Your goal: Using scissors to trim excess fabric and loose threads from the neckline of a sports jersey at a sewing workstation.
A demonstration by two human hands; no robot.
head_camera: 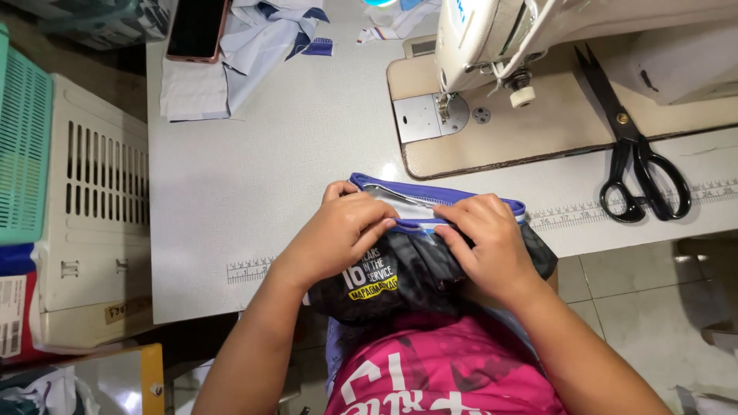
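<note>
A dark printed garment with a blue-and-white trimmed edge lies at the near edge of the white sewing table. My left hand pinches the trim on its left side. My right hand pinches the same trim on the right, fingers curled over the folded edge. Both hands sit close together, just in front of the sewing machine's bed.
A white sewing machine stands at the back right, with black scissors lying on its base. A phone rests on folded white cloth at the back left. Plastic crates stand left of the table.
</note>
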